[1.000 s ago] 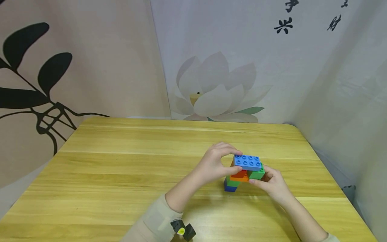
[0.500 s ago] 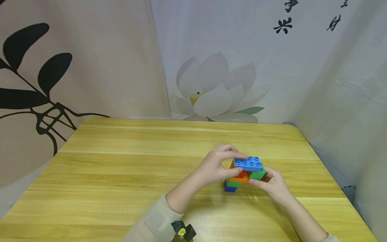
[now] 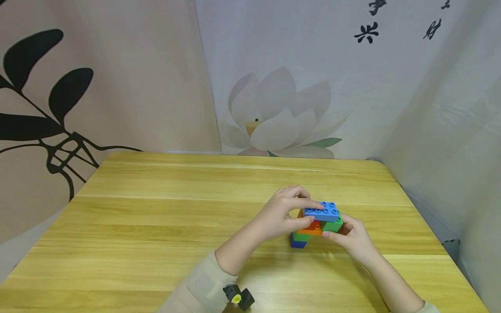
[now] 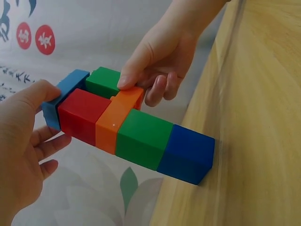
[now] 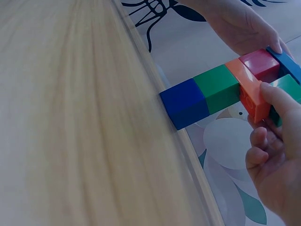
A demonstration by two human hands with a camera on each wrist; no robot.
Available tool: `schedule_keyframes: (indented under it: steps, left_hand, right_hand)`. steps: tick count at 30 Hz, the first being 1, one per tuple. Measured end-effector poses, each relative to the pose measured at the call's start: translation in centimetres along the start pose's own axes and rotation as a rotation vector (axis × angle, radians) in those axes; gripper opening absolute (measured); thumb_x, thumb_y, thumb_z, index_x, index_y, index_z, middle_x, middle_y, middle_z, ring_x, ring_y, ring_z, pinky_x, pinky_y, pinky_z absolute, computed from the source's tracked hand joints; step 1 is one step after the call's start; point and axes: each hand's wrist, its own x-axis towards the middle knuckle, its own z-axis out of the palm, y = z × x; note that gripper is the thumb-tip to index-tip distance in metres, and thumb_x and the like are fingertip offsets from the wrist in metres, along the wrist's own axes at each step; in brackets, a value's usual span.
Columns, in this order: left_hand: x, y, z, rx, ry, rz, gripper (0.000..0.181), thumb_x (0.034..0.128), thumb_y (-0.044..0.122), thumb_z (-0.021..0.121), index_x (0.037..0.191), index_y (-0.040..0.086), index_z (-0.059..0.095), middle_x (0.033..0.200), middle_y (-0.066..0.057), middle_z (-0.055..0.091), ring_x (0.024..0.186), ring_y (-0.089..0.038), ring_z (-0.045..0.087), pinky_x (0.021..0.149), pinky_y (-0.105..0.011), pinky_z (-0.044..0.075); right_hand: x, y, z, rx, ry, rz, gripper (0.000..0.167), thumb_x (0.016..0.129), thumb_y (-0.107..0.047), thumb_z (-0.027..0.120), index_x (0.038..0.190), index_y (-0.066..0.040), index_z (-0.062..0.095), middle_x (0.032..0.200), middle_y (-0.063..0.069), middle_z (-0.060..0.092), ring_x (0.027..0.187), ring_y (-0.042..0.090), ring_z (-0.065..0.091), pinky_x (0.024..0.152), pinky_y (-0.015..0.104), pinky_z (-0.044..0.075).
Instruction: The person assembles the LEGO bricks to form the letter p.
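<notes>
A stack of toy building bricks stands upright on the table, gripped at its right by my right hand (image 3: 354, 238), whose thumb presses the orange brick (image 5: 251, 89). From the bottom it has a dark blue brick (image 4: 186, 153), a green brick (image 4: 143, 136), the orange one, then a red brick (image 4: 84, 115) beside a second green brick (image 3: 332, 226). A light blue studded brick (image 3: 325, 214) bridges these two on top. My left hand (image 3: 279, 213) holds that top brick, thumb at its near side, index finger lying over the studs. Its other fingertips are partly hidden.
The wooden table (image 3: 156, 226) spreads around the stack. Behind it hangs a printed cloth (image 3: 282, 113) with a lotus and plant pattern. A small black device (image 3: 238, 297) is at the left sleeve (image 3: 203, 282).
My left index finger has slid from the top brick's far left corner rightward onto its studs. My right hand and the stack stay almost in place.
</notes>
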Motion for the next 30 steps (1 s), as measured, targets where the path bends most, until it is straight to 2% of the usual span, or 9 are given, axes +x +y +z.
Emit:
schedule_keyframes:
  steps: [11,19,30]
  left_hand:
    - [-0.14,0.10,-0.34,0.068,-0.012,0.004,0.028,0.0888,0.024,0.069,0.117,0.023,0.070,0.107,0.007,0.055,0.098,-0.009,0.048,0.087,-0.027,0.035]
    - [-0.31,-0.14,-0.18,0.066,-0.008,0.041,0.027,0.0883,0.020,0.069,0.115,0.020,0.071,0.107,0.005,0.054,0.095,-0.010,0.047,0.087,-0.028,0.034]
    - [-0.29,0.19,0.16,0.093,-0.020,0.033,0.027,0.0897,0.021,0.067,0.116,0.020,0.070,0.109,0.006,0.055,0.094,-0.008,0.046,0.081,-0.027,0.031]
  right_hand:
    - [0.16,-0.07,0.23,0.001,0.001,0.009,0.038,0.085,0.008,0.065,0.122,0.005,0.058,0.109,0.000,0.068,0.093,0.018,0.066,0.075,0.031,0.055]
    - [0.26,-0.10,0.27,0.048,-0.017,-0.007,0.037,0.086,0.010,0.063,0.122,0.003,0.060,0.110,0.002,0.068,0.095,0.018,0.066,0.077,0.031,0.054]
    - [-0.01,-0.17,0.07,0.006,-0.005,-0.005,0.036,0.085,0.010,0.064,0.120,0.003,0.060,0.107,0.001,0.069,0.091,0.017,0.066,0.074,0.030,0.055]
